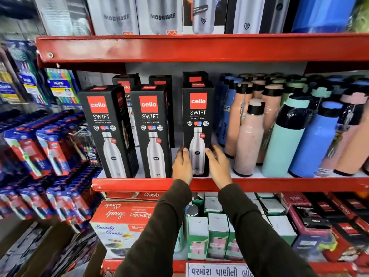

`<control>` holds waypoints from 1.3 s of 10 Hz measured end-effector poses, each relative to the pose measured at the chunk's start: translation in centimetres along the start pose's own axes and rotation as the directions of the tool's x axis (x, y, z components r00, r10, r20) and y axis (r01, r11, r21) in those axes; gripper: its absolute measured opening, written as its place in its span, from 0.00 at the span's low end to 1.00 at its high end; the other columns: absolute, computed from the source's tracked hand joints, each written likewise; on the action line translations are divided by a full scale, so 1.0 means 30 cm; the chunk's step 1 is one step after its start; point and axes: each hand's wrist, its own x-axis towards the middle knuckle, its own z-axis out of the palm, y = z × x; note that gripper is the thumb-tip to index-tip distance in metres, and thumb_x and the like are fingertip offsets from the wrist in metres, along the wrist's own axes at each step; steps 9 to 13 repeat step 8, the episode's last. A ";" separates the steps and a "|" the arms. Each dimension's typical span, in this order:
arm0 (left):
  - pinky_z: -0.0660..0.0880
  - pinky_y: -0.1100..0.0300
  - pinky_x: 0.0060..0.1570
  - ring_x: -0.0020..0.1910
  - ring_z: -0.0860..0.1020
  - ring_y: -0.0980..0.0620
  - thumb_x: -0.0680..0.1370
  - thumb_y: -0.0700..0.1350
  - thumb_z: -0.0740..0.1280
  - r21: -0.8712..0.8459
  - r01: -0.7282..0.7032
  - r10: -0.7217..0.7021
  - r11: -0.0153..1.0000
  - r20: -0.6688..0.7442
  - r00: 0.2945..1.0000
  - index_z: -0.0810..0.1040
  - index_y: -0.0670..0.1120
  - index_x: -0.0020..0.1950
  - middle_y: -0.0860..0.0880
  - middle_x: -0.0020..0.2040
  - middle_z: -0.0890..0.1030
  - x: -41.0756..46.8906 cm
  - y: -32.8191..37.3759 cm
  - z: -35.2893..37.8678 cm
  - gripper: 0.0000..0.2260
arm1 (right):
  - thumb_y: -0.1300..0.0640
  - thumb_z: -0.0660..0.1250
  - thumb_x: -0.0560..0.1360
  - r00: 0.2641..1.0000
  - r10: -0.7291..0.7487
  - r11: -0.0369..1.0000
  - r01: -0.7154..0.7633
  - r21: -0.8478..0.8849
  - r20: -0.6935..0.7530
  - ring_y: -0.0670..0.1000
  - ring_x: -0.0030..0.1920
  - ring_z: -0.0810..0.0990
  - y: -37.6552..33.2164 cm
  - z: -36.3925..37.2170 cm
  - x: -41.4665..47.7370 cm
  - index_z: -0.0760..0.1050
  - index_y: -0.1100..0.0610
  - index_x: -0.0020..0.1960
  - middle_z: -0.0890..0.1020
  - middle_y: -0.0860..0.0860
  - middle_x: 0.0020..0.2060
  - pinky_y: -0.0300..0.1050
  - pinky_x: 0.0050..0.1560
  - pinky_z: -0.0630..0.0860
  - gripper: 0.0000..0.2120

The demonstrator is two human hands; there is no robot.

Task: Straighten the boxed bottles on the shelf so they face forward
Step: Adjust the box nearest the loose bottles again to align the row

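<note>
Two-handed squaring of rightmost box [198,120] at shelf [279,183] edge: gripped w/ L hand [182,166], R hand [218,166] unclear; next nudge flush

Bright, even overhead store light; soft sheen along the red shelf lip [179,48], shadow pooled beneath it behind the boxes [151,132]. Centre sharp, print readable. Wide-angle bend and smear at edges, worst on the toothbrush packs [30,152] at left.

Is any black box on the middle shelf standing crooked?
The leftmost front box looks turned: its side panel shows broadly, while the rightmost front box between the left hand and right hand faces forward. Lens distortion may exaggerate.
</note>
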 end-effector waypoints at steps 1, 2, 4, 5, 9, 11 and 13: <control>0.58 0.65 0.64 0.72 0.68 0.48 0.83 0.51 0.53 0.042 -0.016 0.016 0.999 -0.004 1.000 0.68 0.47 0.73 0.47 0.71 0.73 -0.040 0.001 -0.017 0.20 | 0.53 0.62 0.80 1.000 -0.011 1.000 0.011 -0.015 0.007 0.44 0.60 0.75 -0.001 -0.013 -0.038 0.71 0.55 0.69 0.78 0.49 0.60 0.36 0.60 0.68 0.19; 0.60 0.64 0.64 0.71 0.70 0.49 0.83 0.52 0.53 0.062 -0.035 0.035 0.997 -0.004 0.999 0.69 0.48 0.73 0.48 0.70 0.74 -0.070 -0.001 -0.027 0.20 | 0.53 0.62 0.80 1.000 -0.022 0.999 0.022 -0.025 0.016 0.43 0.59 0.75 -0.003 -0.025 -0.072 0.71 0.54 0.69 0.78 0.46 0.59 0.25 0.53 0.68 0.18; 0.63 0.62 0.65 0.69 0.72 0.49 0.83 0.53 0.52 0.093 -0.063 0.062 0.994 0.013 0.998 0.69 0.49 0.72 0.49 0.69 0.76 -0.102 -0.001 -0.037 0.20 | 0.53 0.59 0.81 1.000 -0.023 0.998 0.023 -0.053 0.002 0.43 0.61 0.73 -0.020 -0.036 -0.106 0.71 0.56 0.69 0.77 0.47 0.61 0.20 0.52 0.64 0.18; 0.63 0.61 0.65 0.69 0.71 0.48 0.83 0.54 0.52 0.115 -0.040 0.039 0.993 0.010 0.999 0.69 0.49 0.72 0.48 0.69 0.75 -0.099 0.011 -0.037 0.20 | 0.54 0.58 0.82 0.999 -0.054 0.993 0.054 -0.102 0.009 0.44 0.59 0.74 -0.028 -0.037 -0.111 0.72 0.56 0.68 0.79 0.51 0.63 0.24 0.50 0.64 0.17; 0.60 0.56 0.73 0.74 0.67 0.45 0.83 0.52 0.53 0.094 -0.035 0.036 0.995 -0.018 0.999 0.60 0.45 0.77 0.44 0.74 0.69 -0.099 0.033 -0.041 0.23 | 0.54 0.56 0.82 0.999 0.023 0.991 -0.018 -0.133 0.036 0.52 0.73 0.68 -0.032 -0.036 -0.084 0.65 0.54 0.74 0.71 0.53 0.72 0.38 0.68 0.60 0.20; 0.60 0.56 0.73 0.74 0.67 0.45 0.83 0.52 0.53 0.094 -0.035 0.036 0.995 -0.018 0.999 0.60 0.45 0.77 0.44 0.74 0.69 -0.099 0.033 -0.041 0.23 | 0.54 0.56 0.82 0.999 0.023 0.991 -0.018 -0.133 0.036 0.52 0.73 0.68 -0.032 -0.036 -0.084 0.65 0.54 0.74 0.71 0.53 0.72 0.38 0.68 0.60 0.20; 0.60 0.56 0.73 0.74 0.67 0.45 0.83 0.52 0.53 0.094 -0.035 0.036 0.995 -0.018 0.999 0.60 0.45 0.77 0.44 0.74 0.69 -0.099 0.033 -0.041 0.23 | 0.54 0.56 0.82 0.999 0.023 0.991 -0.018 -0.133 0.036 0.52 0.73 0.68 -0.032 -0.036 -0.084 0.65 0.54 0.74 0.71 0.53 0.72 0.38 0.68 0.60 0.20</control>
